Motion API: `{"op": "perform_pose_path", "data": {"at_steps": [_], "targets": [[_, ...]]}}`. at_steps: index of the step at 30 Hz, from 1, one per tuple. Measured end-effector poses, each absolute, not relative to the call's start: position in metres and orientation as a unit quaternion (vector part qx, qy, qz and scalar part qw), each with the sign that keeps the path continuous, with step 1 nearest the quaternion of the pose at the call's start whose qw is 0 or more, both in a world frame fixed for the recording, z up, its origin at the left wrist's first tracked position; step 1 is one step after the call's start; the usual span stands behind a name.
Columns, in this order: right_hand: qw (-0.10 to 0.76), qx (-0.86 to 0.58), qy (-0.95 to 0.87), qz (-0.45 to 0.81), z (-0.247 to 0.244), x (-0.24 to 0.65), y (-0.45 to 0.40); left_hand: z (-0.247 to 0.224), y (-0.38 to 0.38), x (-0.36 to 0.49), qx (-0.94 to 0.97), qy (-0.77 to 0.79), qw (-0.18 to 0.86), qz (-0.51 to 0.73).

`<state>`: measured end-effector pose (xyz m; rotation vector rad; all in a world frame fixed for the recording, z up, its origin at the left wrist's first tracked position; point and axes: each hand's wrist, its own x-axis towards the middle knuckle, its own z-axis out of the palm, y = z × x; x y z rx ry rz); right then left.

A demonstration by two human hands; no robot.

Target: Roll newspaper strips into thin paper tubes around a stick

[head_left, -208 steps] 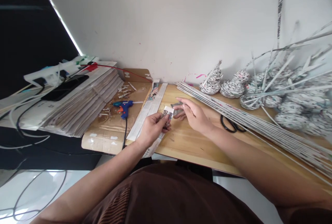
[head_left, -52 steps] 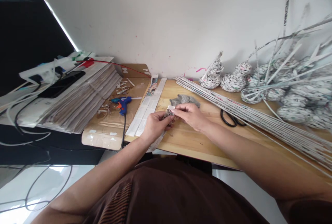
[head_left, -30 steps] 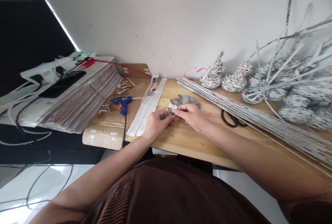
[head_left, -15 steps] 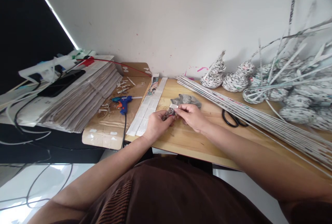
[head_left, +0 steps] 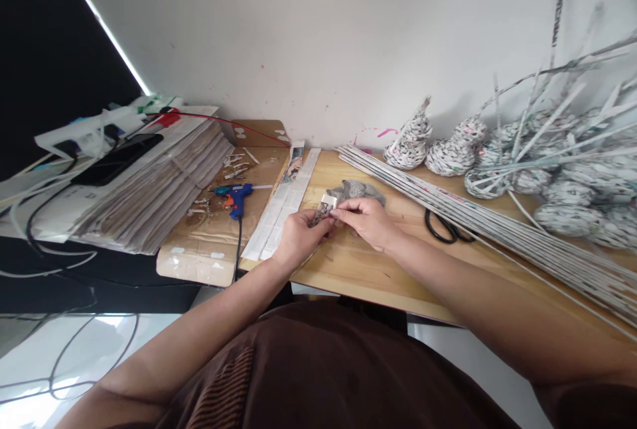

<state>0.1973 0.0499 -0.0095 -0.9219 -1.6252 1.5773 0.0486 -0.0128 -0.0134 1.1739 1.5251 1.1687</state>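
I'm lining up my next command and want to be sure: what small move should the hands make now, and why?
Perhaps have the right hand press gently along the pale end of the paper strip while the left hand steadies it. That end sticks out uncovered, the left hand grips the strip lower down, and the right hand pinches its edge.
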Motion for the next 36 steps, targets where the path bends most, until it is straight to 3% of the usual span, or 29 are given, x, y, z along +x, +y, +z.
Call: {"op": "perform_pose_path", "data": {"at_steps": [9, 22, 36], "targets": [[0.341, -0.326, -0.646, 0.6, -0.0107, 0.197, 0.0496, -0.0135, -0.0158, 0.0496, 0.433, 0.574, 0.505, 0.477], [0.349, -0.336, -0.691, 0.537, -0.0084, 0.2002, 0.0513, -0.0144, -0.0173, 0.0502, 0.461, 0.594, 0.472, 0.46], [0.36, -0.37, -0.563, 0.645, -0.0079, 0.1945, 0.0481, -0.0108, -0.0189, 0.0537, 0.449, 0.583, 0.49, 0.467]]}}
